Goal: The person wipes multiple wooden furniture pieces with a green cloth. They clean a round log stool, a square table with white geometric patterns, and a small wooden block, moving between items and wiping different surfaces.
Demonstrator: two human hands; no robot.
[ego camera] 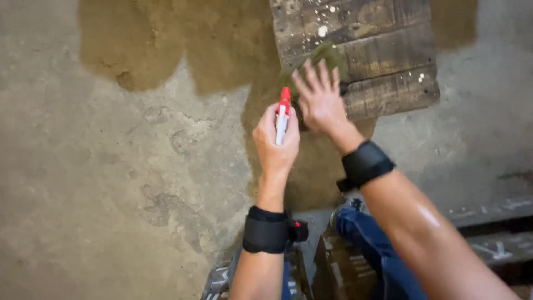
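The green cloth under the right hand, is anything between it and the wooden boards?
Nothing visible does. The right hand presses the olive-green cloth flat against the dark paint-speckled wooden boards. The left hand holds a red-and-white spray bottle beside it.

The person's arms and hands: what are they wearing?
Both forearms are bare, with no sleeves or gloves. The left hand and right hand each have a wide black wrist strap; the left strap carries a small black module with a red spot. The right strap looks plain.

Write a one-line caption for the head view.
Left hand grips a red-and-white spray bottle while right hand presses a green cloth on a wooden board.
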